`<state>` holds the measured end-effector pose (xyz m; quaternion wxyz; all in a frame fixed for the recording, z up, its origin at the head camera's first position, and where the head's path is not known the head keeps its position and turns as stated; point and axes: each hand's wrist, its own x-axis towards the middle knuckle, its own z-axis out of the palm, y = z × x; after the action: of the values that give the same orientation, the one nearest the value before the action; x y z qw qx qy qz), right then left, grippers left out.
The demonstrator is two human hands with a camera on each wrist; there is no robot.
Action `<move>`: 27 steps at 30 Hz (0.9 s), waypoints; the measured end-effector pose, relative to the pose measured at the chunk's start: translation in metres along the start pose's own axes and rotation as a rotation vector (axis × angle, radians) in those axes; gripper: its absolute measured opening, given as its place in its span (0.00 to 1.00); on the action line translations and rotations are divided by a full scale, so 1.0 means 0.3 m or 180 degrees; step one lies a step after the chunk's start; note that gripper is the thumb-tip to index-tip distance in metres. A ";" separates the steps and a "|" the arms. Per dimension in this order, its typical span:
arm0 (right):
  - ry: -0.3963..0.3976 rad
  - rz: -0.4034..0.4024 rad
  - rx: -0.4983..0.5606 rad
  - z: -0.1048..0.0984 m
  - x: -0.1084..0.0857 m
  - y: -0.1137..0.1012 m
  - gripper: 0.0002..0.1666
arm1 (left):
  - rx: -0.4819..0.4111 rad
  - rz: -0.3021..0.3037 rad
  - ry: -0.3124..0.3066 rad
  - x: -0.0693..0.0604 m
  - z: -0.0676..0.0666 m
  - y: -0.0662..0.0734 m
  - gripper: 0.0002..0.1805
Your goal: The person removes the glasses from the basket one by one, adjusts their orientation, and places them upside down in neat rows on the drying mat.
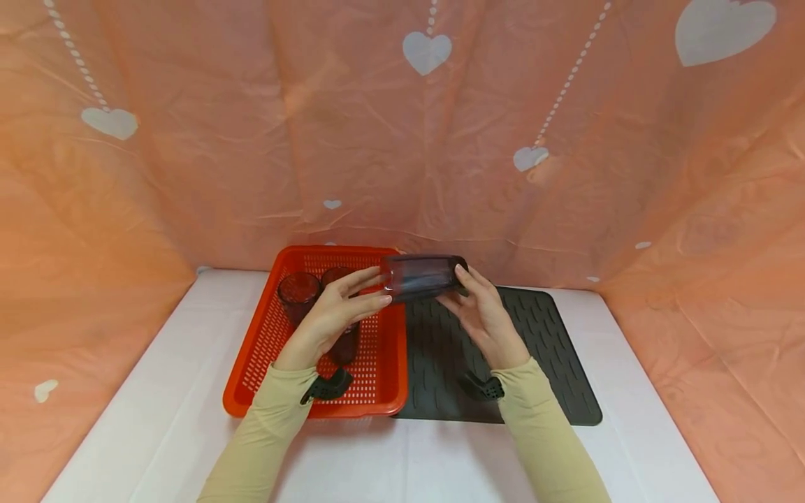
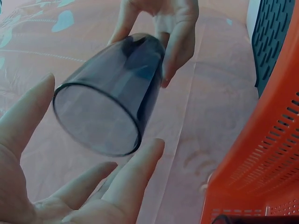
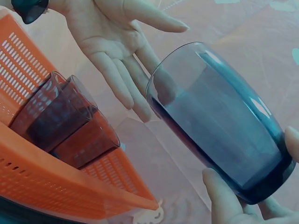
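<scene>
A dark, see-through drinking glass (image 1: pixel 423 276) is held on its side in the air, its mouth toward the left. My right hand (image 1: pixel 489 323) grips it at the thick base, thumb on one side and fingers on the other. Around the rim of the glass (image 2: pixel 98 119), my left hand (image 1: pixel 330 316) has its fingers spread and extended; in the right wrist view this left hand (image 3: pixel 110 46) is palm-out beside the mouth. Below the left hand, an orange-red plastic basket (image 1: pixel 400 370) contains several similar glasses (image 1: pixel 298 292), partly hidden by that hand.
A dark grey ridged mat (image 1: pixel 544 349) lies right of the basket on the white table (image 1: pixel 440 461). Behind and at both sides hangs a peach curtain (image 1: pixel 365 140) with white hearts. Dark wrist mounts (image 1: pixel 330 386) sit at both cuffs.
</scene>
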<state>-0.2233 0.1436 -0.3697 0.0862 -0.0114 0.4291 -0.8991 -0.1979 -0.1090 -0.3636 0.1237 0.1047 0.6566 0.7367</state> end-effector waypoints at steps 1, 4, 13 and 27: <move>0.0035 0.0008 0.0001 -0.005 -0.002 -0.002 0.22 | -0.0003 0.0023 -0.0017 -0.003 -0.003 -0.001 0.36; 0.0105 0.0013 -0.0021 -0.019 -0.007 -0.010 0.24 | -0.0011 0.0101 -0.0043 -0.013 -0.012 -0.002 0.34; 0.0017 0.0009 -0.0115 -0.070 -0.012 -0.030 0.35 | -0.0032 0.0303 -0.0002 -0.025 -0.044 0.006 0.31; 0.0302 -0.0068 -0.0004 -0.174 -0.033 -0.070 0.11 | -0.0078 0.0422 0.0199 -0.055 -0.149 0.027 0.31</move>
<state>-0.2216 0.1984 -0.3859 0.0562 0.0266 0.4331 -0.8992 -0.1969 -0.1572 -0.3607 0.0553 0.1233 0.6426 0.7541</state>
